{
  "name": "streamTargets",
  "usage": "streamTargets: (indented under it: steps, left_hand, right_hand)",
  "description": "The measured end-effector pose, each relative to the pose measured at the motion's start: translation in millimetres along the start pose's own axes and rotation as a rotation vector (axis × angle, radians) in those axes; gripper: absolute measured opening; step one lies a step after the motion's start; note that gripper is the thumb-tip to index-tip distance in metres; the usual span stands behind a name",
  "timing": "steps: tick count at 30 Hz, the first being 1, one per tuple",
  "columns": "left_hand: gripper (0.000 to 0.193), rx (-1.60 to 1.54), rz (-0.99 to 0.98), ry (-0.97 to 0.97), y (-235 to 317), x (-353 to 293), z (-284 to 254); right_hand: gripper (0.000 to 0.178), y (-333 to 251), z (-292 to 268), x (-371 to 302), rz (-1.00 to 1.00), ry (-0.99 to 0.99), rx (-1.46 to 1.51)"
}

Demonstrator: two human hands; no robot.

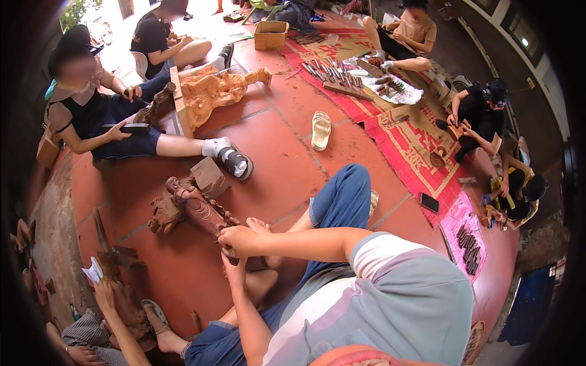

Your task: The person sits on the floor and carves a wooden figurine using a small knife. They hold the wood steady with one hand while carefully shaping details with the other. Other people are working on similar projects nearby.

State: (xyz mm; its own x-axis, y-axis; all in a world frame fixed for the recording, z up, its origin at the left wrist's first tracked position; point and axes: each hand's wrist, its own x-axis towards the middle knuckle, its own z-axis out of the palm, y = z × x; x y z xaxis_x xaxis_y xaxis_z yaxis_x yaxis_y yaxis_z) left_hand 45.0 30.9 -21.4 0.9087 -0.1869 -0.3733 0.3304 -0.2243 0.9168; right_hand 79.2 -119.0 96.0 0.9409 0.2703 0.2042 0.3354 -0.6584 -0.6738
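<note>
A dark reddish-brown carved wooden figure (198,210) lies slanted on the floor before me, its head end resting by rough wood blocks. My right hand (241,241) is closed at the figure's lower end, knuckles up. Just below it my left hand (234,268) is bent with its fingers curled up against the same spot. Something small and dark shows between the two hands; I cannot tell whether it is a tool or part of the carving. My bare feet and crossed legs in blue jeans (342,195) are close beside.
Rough wood blocks (209,177) prop the figure. Left, a seated person holds a phone (135,128) beside a large pale carving (217,94). A sandal (321,130) lies ahead. Rows of chisels (332,73) and a phone (429,202) lie on a red mat (406,143). Co-workers sit around.
</note>
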Motion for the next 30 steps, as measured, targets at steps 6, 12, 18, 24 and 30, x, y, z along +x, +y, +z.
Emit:
streamTargets:
  steps: [6,12,18,24,30]
  left_hand:
    - [0.089,-0.465,-0.064,-0.113,39,2,-8]
    - [0.059,-0.852,-0.271,-0.377,20,38,-31]
    - [0.07,-0.53,-0.26,-0.281,20,70,-37]
    - [0.069,-0.47,-0.282,-0.36,46,71,-37]
    - [0.069,-0.53,-0.268,-0.291,53,70,-25]
  right_hand:
    - [0.019,3,-19,6,0.106,-0.007,0.066]
    - [0.012,24,-44,-12,0.44,0.204,1.016]
    - [0.014,76,-52,-76,0.936,0.501,1.443]
    - [0.035,75,-39,-94,0.976,0.273,1.298]
    - [0.044,43,-37,-63,0.975,-0.049,1.217]
